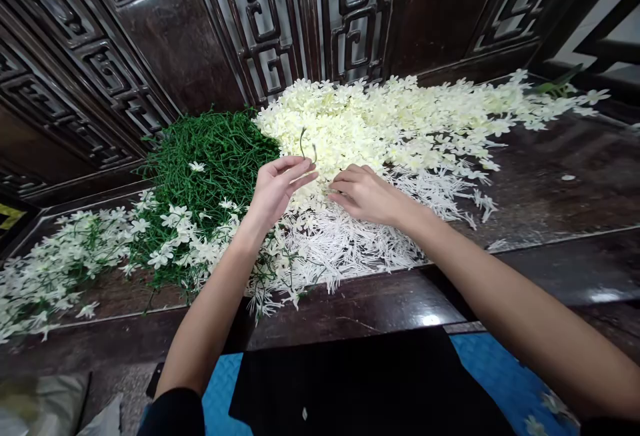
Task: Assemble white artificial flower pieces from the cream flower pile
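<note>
My left hand [280,186] pinches a thin green artificial flower stem [303,141] between thumb and fingers, its curved ends rising above the fingertips. Just to the right, my right hand [367,193] has its fingers bent together over the heap of loose cream-white artificial petals [345,119]. Whatever those fingers may hold is too small or hidden to make out. Below both hands spreads a pile of white stamen-like strands [345,243]. A mound of green stems [210,156] lies to the left of my left hand.
White flowers on green stems [95,243] trail along the left of the dark wooden bench [565,209]. Carved wooden lattice panels [270,16] rise directly behind. A blue mat [220,383] shows below, and a pale bag [55,403] sits at lower left.
</note>
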A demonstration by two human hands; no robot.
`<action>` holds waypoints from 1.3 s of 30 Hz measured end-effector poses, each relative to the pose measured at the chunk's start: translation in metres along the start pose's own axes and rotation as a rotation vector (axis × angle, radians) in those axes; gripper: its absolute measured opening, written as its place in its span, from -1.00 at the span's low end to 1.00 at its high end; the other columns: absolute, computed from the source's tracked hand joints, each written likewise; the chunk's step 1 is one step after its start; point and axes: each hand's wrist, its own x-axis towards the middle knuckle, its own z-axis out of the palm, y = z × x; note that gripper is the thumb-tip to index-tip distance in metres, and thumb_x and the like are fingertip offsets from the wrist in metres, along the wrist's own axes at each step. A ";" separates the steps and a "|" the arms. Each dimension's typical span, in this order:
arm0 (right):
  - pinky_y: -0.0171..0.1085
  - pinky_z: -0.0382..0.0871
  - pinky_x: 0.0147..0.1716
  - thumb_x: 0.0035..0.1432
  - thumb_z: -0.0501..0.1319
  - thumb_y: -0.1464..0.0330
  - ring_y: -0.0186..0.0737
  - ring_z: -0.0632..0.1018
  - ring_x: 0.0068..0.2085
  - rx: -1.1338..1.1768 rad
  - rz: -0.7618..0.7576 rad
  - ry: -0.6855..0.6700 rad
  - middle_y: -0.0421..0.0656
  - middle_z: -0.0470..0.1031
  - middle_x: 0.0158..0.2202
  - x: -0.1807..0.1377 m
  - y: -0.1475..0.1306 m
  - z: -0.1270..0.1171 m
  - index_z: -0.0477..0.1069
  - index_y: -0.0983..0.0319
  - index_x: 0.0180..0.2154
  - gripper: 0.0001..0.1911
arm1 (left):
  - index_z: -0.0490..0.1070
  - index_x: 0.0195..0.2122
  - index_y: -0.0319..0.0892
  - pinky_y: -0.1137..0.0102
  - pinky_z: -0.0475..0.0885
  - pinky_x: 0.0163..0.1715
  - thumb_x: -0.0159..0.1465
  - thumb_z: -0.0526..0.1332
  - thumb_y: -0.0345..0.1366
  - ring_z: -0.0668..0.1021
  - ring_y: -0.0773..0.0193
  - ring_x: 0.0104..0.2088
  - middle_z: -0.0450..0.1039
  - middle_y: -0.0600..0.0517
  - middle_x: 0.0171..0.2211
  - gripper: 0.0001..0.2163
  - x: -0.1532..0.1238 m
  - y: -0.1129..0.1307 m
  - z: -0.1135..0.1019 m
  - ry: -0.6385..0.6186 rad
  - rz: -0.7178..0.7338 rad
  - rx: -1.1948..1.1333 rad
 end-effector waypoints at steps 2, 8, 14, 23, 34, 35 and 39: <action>0.12 0.37 0.04 0.42 0.04 0.25 0.10 0.52 -0.04 -0.026 0.019 0.025 0.13 0.59 -0.09 0.001 0.001 0.000 0.58 0.40 -0.05 -0.56 | 0.58 -0.41 -0.30 0.27 0.55 0.03 0.09 0.42 -0.46 0.64 0.28 -0.24 0.59 -0.04 -0.34 -0.94 -0.008 0.006 0.006 0.032 0.016 0.018; 0.10 0.40 0.02 0.38 0.11 0.25 0.02 0.54 -0.10 -0.006 -0.040 0.015 0.04 0.59 -0.16 0.002 -0.005 0.003 0.57 0.31 -0.07 -0.66 | 0.37 -0.25 -0.19 0.34 0.56 -0.11 0.09 0.38 -0.54 0.63 0.35 -0.30 0.56 0.03 -0.30 -0.74 -0.025 -0.012 0.010 0.160 0.020 0.011; 0.19 0.33 0.03 0.42 0.02 0.24 0.09 0.49 -0.03 0.047 -0.057 -0.076 0.03 0.59 -0.10 -0.001 -0.011 0.005 0.61 0.27 -0.19 -0.59 | 0.44 -0.32 -0.16 0.40 0.52 -0.10 0.18 0.26 -0.52 0.57 0.39 -0.28 0.50 0.03 -0.23 -0.88 -0.030 -0.026 0.002 0.111 0.074 0.203; 0.04 0.56 -0.16 0.24 0.21 0.32 -0.10 0.62 -0.22 0.518 0.151 0.271 -0.08 0.64 -0.24 0.000 -0.012 -0.004 0.56 0.19 -0.23 -0.85 | 0.56 -0.29 -0.17 0.34 0.53 -0.16 0.19 0.36 -0.33 0.57 0.27 -0.20 0.51 -0.06 -0.16 -0.92 -0.037 -0.030 0.003 0.093 0.161 0.487; -0.01 0.57 -0.17 0.12 0.36 0.22 -0.11 0.63 -0.24 0.829 0.207 0.202 -0.08 0.63 -0.27 -0.002 -0.017 -0.021 0.52 0.22 -0.21 -0.76 | 0.63 -0.34 -0.10 0.36 0.53 -0.16 0.18 0.37 -0.42 0.59 0.30 -0.25 0.59 0.00 -0.28 -0.92 -0.042 -0.033 0.006 0.114 0.306 0.482; 0.00 0.57 -0.18 0.13 0.35 0.20 -0.11 0.62 -0.24 0.741 0.199 0.196 -0.07 0.63 -0.25 -0.002 -0.014 -0.023 0.53 0.21 -0.22 -0.76 | 0.63 -0.33 -0.11 0.36 0.53 -0.16 0.19 0.37 -0.42 0.60 0.30 -0.25 0.59 0.00 -0.27 -0.92 -0.042 -0.034 0.005 0.128 0.289 0.468; 0.04 0.55 -0.23 0.09 0.35 0.16 -0.06 0.62 -0.26 0.459 0.178 -0.050 -0.05 0.64 -0.28 -0.003 -0.002 -0.026 0.58 0.23 -0.26 -0.72 | 0.62 -0.31 -0.15 0.34 0.56 -0.17 0.19 0.36 -0.41 0.62 0.31 -0.29 0.63 -0.02 -0.24 -0.93 -0.040 -0.035 0.005 0.162 0.177 0.394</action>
